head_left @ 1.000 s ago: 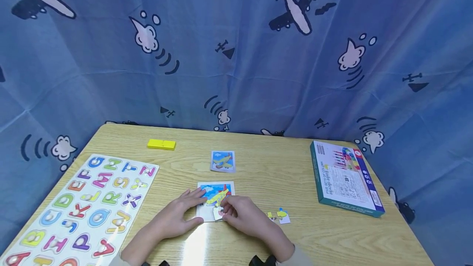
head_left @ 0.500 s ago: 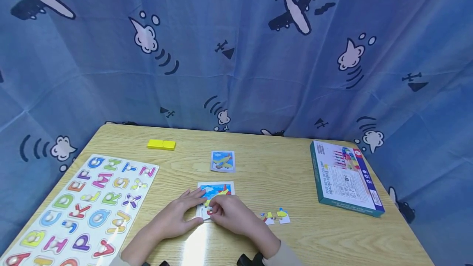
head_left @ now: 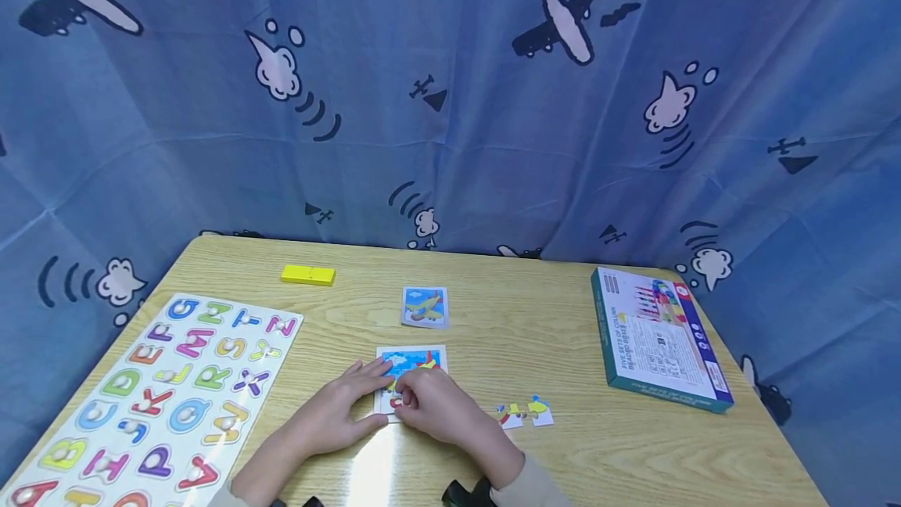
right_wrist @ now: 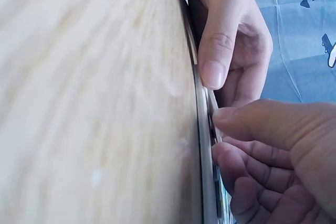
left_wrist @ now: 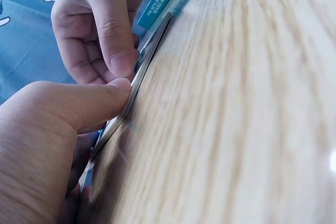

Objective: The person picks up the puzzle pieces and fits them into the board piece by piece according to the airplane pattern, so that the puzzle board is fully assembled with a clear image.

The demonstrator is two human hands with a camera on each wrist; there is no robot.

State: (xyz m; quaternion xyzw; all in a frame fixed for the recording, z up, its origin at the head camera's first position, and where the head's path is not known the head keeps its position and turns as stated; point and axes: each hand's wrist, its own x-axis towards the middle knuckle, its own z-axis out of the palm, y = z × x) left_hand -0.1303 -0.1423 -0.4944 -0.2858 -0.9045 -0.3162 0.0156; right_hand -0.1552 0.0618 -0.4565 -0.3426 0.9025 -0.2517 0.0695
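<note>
A small square jigsaw puzzle [head_left: 406,358] with an airplane picture lies on the table in the head view. My left hand [head_left: 341,405] rests on its left side, fingers stretched over the picture and thumb at the lower left corner. With curled fingers, my right hand [head_left: 439,407] pinches a puzzle piece [head_left: 396,404] low on the puzzle and covers most of it; a little red print shows beside the thumb. In the right wrist view, that thumb and fingertips are right at the puzzle's edge [right_wrist: 206,182], close to the left thumb. Loose puzzle pieces [head_left: 540,411] lie to the right.
Behind the puzzle lies a matching airplane picture card [head_left: 425,307]. A white alphabet board [head_left: 235,358] with knobbed letters fills the left side. Further back is a yellow box [head_left: 307,275]. A flat teal-edged box [head_left: 662,339] lies at the right, and a blue curtain [head_left: 450,163] hangs behind the table.
My right hand has moved left across the puzzle with the piece, from the lower middle to the lower left. The left hand has stayed in place.
</note>
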